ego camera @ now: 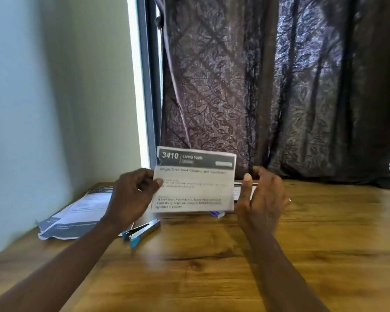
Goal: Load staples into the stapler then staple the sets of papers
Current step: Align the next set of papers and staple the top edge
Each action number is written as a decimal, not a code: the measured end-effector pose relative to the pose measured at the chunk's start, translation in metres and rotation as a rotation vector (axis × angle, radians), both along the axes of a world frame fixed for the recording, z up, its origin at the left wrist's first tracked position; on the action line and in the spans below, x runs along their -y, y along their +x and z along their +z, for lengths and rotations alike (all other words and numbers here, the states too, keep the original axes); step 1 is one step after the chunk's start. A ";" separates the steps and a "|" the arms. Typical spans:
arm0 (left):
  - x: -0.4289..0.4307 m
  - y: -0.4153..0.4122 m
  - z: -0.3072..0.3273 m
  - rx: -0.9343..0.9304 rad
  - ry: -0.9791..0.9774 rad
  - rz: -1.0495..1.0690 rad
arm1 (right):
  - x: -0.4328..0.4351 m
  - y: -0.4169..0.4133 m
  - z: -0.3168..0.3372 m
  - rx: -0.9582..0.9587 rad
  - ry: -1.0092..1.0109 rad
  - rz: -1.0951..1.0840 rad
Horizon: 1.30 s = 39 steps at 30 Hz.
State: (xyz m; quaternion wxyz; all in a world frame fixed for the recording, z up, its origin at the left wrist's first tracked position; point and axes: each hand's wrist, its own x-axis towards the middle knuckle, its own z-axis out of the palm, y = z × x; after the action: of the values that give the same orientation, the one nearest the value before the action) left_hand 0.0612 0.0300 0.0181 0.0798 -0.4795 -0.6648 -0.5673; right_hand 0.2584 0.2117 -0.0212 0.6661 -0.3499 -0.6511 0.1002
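The left hand pinches the left edge of a set of sheets, thumb tip on the printed face and the other fingers curled behind. The sheets stand upright off the table, print toward the camera, with a dark header band on top.

The right hand is slack, thumb and fingers pointing up and nearly straight, just beside the right edge of the sheets. Blur hides whether it touches them. A ring shows on one of its fingers.

Just below the left fingers, past the wrist, a blue stapler lies on the table, apart from both hands. Below the lower edge of the sheets, between the two hands, a small blue and white box peeks out. Behind the right thumb a flat stack of paper lies on the table.

Farther left of the left hand a loose pile of printed papers lies against the wall. Beyond the fingertips a dark patterned curtain hangs down to the table's far edge.
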 end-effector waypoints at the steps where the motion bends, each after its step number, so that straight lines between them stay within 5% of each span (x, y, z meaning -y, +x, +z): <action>1: -0.010 -0.002 0.006 0.015 0.027 0.007 | -0.010 0.004 -0.003 0.081 -0.076 -0.048; 6: -0.081 -0.002 0.031 0.255 0.039 -0.035 | -0.044 0.021 -0.022 0.799 -0.563 -0.132; 10: -0.147 -0.005 0.037 0.437 -0.036 -0.103 | -0.047 0.012 -0.029 1.001 -0.694 -0.093; 23: -0.264 -0.006 -0.024 0.625 -0.314 -0.056 | -0.042 0.008 -0.026 1.067 -0.692 -0.101; 33: -0.282 0.006 -0.040 0.188 -0.520 0.142 | -0.044 0.007 -0.027 1.063 -0.677 -0.109; 39: -0.283 0.009 -0.041 0.140 -0.546 0.207 | -0.043 0.007 -0.027 1.047 -0.670 -0.110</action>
State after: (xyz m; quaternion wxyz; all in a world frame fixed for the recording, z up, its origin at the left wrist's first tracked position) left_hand 0.0706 0.3127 -0.0224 -0.0409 -0.3726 -0.8419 -0.3882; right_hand 0.2656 0.2545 -0.0481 0.1167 -0.5756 -0.8054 0.0798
